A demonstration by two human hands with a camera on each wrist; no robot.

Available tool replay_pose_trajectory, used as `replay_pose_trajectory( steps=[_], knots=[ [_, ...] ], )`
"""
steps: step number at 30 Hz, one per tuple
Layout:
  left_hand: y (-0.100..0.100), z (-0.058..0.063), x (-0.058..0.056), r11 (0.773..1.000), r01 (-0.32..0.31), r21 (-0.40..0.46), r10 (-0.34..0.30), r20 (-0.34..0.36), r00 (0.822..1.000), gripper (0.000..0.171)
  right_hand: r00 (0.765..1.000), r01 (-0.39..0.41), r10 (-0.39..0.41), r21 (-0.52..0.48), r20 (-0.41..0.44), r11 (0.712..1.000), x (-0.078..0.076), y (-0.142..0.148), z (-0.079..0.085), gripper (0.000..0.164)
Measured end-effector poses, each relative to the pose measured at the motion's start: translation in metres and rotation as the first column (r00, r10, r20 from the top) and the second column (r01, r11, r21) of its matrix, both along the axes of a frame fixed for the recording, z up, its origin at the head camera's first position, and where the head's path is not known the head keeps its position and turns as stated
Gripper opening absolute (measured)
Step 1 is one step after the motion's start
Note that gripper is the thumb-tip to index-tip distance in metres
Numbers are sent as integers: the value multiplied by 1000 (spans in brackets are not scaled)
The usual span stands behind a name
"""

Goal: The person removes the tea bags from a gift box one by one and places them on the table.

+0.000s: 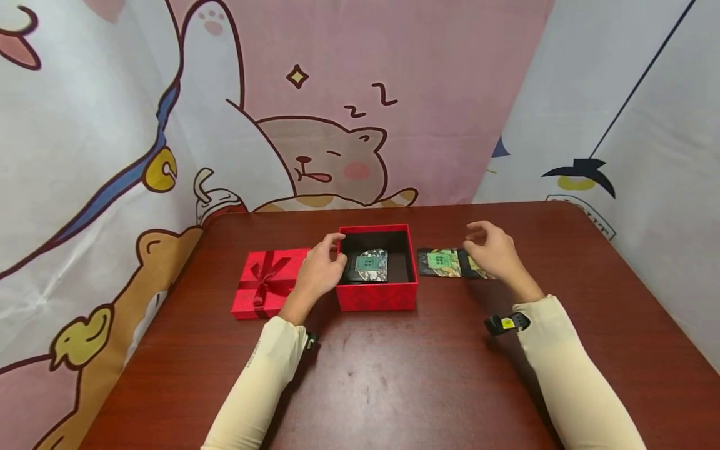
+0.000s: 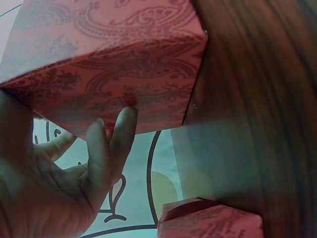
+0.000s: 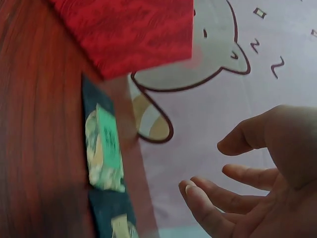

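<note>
An uncovered red gift box (image 1: 377, 297) with a dark inside stands mid-table. In it lies a black sachet (image 1: 368, 265) with a green label and a grey-white pattern. My left hand (image 1: 320, 269) holds the box's left wall, its thumb at the rim and fingertips against the patterned outer side (image 2: 158, 89); the thumb tip is hidden in the left wrist view. To the box's right, a green-labelled sachet (image 1: 440, 262) lies flat beside another sachet (image 1: 478, 269), which my right hand (image 1: 495, 253) partly covers from above. Loosely bent and apart, the right fingers (image 3: 203, 203) hold nothing.
A red lid (image 1: 261, 275) with a dark red ribbon bow lies left of the box, beneath my left forearm in the head view. The brown wooden table (image 1: 382, 375) meets a cartoon-printed cloth (image 1: 450, 94) at the back and sides.
</note>
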State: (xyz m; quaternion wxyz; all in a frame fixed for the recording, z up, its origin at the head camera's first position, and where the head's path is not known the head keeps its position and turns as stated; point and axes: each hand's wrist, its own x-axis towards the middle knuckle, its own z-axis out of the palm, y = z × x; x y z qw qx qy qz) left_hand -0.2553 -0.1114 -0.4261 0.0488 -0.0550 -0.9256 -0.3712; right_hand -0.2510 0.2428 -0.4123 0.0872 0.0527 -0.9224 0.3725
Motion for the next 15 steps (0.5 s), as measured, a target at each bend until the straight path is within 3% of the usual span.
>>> replay_pose_trajectory(
  steps=[15],
  knots=[
    [1, 0, -1, 1000, -4, -5, 4, 9, 1000, 46, 998, -59, 59, -107, 4, 993, -6, -61, 33, 41]
  ],
)
